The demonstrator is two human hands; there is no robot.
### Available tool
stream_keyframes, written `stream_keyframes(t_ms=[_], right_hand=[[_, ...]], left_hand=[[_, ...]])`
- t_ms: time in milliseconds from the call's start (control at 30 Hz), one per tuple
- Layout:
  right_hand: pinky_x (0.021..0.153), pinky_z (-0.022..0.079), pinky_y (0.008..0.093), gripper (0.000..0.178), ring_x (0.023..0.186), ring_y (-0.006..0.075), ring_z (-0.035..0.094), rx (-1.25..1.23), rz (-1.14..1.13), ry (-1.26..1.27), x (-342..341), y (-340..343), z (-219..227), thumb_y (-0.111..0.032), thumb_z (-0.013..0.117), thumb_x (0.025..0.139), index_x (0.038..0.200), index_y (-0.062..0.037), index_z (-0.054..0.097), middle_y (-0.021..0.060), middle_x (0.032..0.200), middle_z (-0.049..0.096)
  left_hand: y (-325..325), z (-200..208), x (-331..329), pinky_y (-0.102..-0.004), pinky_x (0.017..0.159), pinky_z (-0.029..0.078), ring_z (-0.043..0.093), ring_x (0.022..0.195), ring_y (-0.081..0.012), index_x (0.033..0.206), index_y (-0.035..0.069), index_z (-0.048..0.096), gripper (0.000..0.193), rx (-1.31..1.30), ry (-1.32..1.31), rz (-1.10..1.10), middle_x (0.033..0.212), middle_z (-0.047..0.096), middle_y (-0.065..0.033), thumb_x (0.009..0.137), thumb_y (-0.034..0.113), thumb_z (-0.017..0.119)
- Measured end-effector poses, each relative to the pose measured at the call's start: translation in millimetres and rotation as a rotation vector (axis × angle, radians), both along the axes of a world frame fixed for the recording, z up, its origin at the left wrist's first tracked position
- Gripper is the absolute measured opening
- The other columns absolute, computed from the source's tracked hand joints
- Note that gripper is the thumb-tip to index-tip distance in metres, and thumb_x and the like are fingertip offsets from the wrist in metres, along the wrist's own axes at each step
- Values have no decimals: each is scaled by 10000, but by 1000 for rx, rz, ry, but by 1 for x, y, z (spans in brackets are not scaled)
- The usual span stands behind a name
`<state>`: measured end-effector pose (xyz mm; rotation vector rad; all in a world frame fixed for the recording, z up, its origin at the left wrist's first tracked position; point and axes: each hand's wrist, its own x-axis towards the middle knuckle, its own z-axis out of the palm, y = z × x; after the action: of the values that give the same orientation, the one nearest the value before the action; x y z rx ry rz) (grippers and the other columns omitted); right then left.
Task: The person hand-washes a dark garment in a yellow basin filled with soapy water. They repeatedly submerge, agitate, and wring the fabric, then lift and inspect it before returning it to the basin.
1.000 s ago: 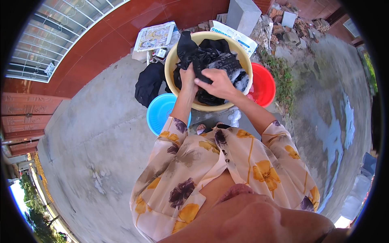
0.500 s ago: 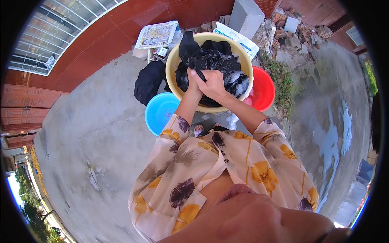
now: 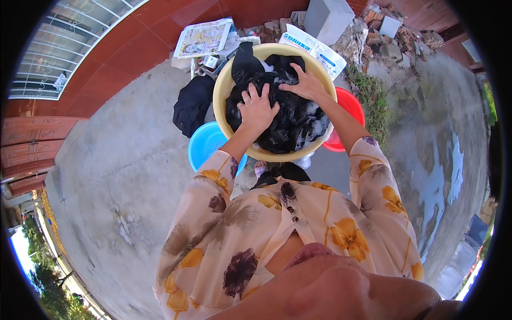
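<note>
Wet black clothing (image 3: 290,122) with patches of white suds fills a large cream-yellow basin (image 3: 219,98) in front of me. My left hand (image 3: 257,109) rests on the cloth at the basin's left side, fingers spread. Over on the right, my right hand (image 3: 305,84) reaches across the cloth from the rim side, its fingers apart and touching the fabric. Neither hand grips the cloth. A fold of the black fabric stands up against the far left rim.
A blue basin (image 3: 202,146) sits at the near left and a red basin (image 3: 349,106) at the right, partly hidden. Dark cloth (image 3: 193,106) lies left of them. Behind are a white printed bag (image 3: 312,45), a stone block (image 3: 329,21) and brick rubble (image 3: 392,48).
My hands were together, closed on a twist of black cloth. They have let go and moved apart, now spread over the clothing. The basin appears slightly nearer to me.
</note>
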<state>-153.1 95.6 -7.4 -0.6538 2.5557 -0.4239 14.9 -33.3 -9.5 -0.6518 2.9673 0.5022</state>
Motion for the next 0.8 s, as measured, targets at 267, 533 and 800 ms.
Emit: stream_keyframes(t_ms=[267, 533, 800], right_hand=[[1044, 446, 533, 829, 1228, 453, 569, 65, -8, -20, -20, -25, -34, -559, 700, 783, 1462, -157, 444, 282, 1286, 604], [1041, 464, 487, 621, 1150, 464, 607, -3, 31, -20, -27, -26, -61, -400, 687, 818, 1333, -66, 590, 306, 1200, 641], [908, 529, 462, 387, 1023, 405, 672, -258, 65, 221, -22, -15, -43, -266, 632, 848, 1160, -41, 678, 227, 1085, 705]], left_hand=[[-14, -42, -36, -500, 720, 583, 596, 1089, -401, 1255, 101, 512, 356, -106, -27, -106, 1208, 487, -220, 924, 206, 587], [-35, -90, -54, -497, 691, 582, 719, 882, -376, 937, 64, 700, 234, -54, -111, -146, 1013, 678, -223, 931, 218, 524], [-69, -56, -54, -434, 890, 494, 666, 998, -319, 1016, -11, 676, 349, 554, 264, 103, 1039, 700, -209, 857, 292, 608]])
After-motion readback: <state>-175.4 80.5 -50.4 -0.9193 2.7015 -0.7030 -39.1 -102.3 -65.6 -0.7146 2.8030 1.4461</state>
